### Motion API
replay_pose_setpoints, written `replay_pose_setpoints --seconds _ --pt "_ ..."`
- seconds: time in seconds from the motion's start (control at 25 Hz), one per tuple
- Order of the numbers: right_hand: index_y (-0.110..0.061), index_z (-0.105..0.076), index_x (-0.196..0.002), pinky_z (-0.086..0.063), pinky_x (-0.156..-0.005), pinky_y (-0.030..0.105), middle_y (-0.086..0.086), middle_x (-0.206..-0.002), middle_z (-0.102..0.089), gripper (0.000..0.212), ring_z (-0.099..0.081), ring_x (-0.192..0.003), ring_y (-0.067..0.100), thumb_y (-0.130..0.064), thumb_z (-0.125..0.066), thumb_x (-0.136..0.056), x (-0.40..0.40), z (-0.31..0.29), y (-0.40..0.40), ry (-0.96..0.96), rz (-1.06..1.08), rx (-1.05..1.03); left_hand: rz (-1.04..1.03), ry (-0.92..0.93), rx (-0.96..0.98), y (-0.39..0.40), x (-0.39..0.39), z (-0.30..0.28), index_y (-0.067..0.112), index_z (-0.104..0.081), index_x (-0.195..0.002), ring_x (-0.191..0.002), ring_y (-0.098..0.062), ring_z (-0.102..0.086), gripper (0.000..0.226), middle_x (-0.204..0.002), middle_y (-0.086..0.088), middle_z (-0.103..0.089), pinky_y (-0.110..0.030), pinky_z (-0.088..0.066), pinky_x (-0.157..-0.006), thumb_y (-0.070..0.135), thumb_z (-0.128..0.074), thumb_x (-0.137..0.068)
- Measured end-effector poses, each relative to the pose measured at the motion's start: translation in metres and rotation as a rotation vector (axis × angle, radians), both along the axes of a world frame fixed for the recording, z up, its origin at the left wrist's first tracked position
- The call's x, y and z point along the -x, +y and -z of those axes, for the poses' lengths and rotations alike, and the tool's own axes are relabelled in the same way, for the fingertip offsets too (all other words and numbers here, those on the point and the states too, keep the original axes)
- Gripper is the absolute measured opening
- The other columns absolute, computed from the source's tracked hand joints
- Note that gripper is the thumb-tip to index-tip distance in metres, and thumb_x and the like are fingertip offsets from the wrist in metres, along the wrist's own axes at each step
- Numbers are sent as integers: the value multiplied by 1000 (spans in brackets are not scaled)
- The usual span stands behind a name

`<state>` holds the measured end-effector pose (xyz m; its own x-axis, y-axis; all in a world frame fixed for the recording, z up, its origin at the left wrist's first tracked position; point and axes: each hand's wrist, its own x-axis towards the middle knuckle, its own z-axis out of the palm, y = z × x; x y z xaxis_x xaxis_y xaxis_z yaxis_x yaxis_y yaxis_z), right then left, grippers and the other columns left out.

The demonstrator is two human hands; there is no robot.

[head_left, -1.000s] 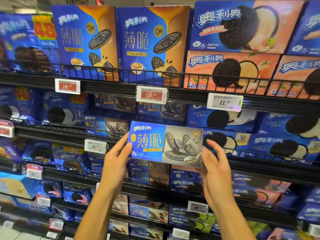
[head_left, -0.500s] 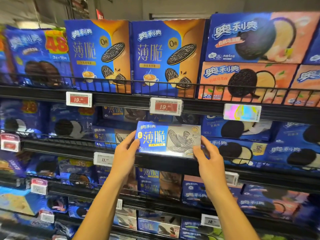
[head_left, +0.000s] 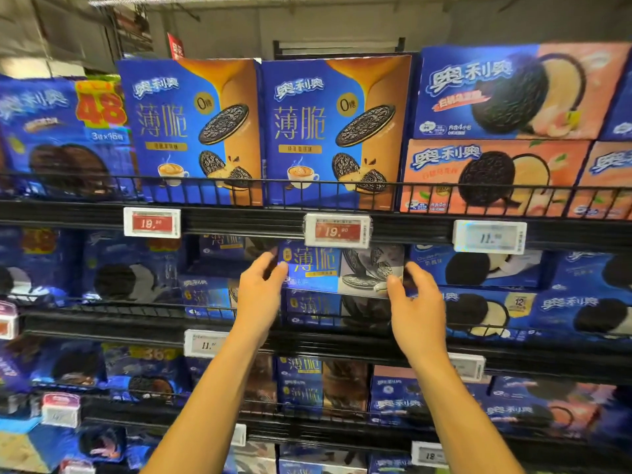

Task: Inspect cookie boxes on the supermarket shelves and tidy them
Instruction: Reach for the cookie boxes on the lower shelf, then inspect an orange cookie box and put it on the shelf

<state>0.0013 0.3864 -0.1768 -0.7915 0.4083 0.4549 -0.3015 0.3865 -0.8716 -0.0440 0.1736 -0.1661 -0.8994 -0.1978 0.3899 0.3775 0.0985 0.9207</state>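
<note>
A flat blue and grey cookie box (head_left: 328, 268) lies lengthwise in the second shelf row, on top of a similar box (head_left: 314, 307) and partly hidden by a red price tag (head_left: 337, 230). My left hand (head_left: 261, 289) grips its left end, thumb on the front face. At the right end, my right hand (head_left: 415, 304) holds the box with the thumb on the lower front corner and the fingers curled round the edge.
Two tall blue and orange boxes (head_left: 333, 131) stand on the top shelf behind a wire rail (head_left: 342, 186). Peach boxes (head_left: 492, 176) are stacked to the right. Blue boxes (head_left: 478, 271) flank the held box. Lower shelves hold more cookie packs (head_left: 301, 388).
Both hands have carried the blue and grey box up and back, from in front of the shelf edge into the second row onto the box below. The view has tilted upward.
</note>
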Motion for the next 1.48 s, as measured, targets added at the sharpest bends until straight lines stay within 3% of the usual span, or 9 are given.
replay_pose_setpoints --seconds 0.12,0.28,0.52,0.84,1.0,1.12,1.24,1.36,1.48 --pt "-9 -47 -145 -37 -89 26 3 -139 -45 46 -49 -104 6 -26 -54 -102 3 -7 -1 -6 42 -21 -49 12 -5 4 8 -1 16 -65 -122 -106 -12 -64 28 -112 5 -70 -28 -49 -92 9 -57 -97" --pt "-22 -60 -118 -40 -62 27 -1 -113 -45 19 -55 -74 13 -20 -52 -101 6 -17 -5 -5 94 -72 -73 45 -15 5 15 -3 38 -63 -93 -73 19 -59 35 -77 26 -69 0 -42 -65 4 -60 -93" --pt "-8 -58 -103 -46 -73 40 5 -103 -44 10 -54 -82 28 -15 -53 -97 9 -24 -8 -121 116 -207 -133 36 35 3 23 -2 15 -63 -125 -99 -7 -60 33 -107 1 -66 -13 -45 -82 7 -64 -93" --pt "-22 -52 -109 -44 -73 38 -1 -111 -47 14 -55 -85 20 -21 -51 -96 7 -24 -10 -103 108 -167 -168 5 188 2 26 -1 11 -64 -120 -110 -25 -59 31 -114 -9 -65 -45 -48 -97 15 -69 -90" --pt "-18 -53 -134 -47 -87 36 -7 -125 -50 36 -55 -108 15 -19 -52 -98 5 -17 -8 -79 63 -89 -71 33 140 1 14 0 31 -59 -107 -110 -15 -55 22 -120 3 -60 -38 -46 -98 18 -66 -91" --pt "-20 -49 -142 -46 -96 31 -5 -140 -51 42 -54 -119 12 -19 -53 -100 1 -11 -2 -78 -8 -14 -33 47 77 3 -4 8 28 -48 -135 -111 3 -48 43 -121 27 -49 -20 -36 -95 23 -63 -94" --pt "-25 -51 -139 -40 -87 16 -10 -137 -54 39 -53 -111 1 -21 -55 -101 -7 -7 11 -75 -78 34 -17 84 40 8 -23 14 25 -47 -140 -117 16 -45 47 -132 21 -50 -4 -34 -92 21 -62 -96" --pt "-31 -51 -136 -43 -84 10 -16 -129 -57 37 -52 -106 -15 -20 -56 -101 -18 -10 25 -67 -185 83 49 106 52 17 -44 10 28 -52 -134 -122 6 -50 39 -132 15 -56 -13 -38 -101 18 -60 -96" --pt "-39 -54 -124 -49 -101 29 -18 -126 -63 33 -59 -111 -9 -18 -58 -100 -36 -18 44 -44 -305 133 219 101 95 34 -64 1 32 -55 -129 -119 3 -56 35 -126 16 -63 -18 -45 -99 24 -59 -95"
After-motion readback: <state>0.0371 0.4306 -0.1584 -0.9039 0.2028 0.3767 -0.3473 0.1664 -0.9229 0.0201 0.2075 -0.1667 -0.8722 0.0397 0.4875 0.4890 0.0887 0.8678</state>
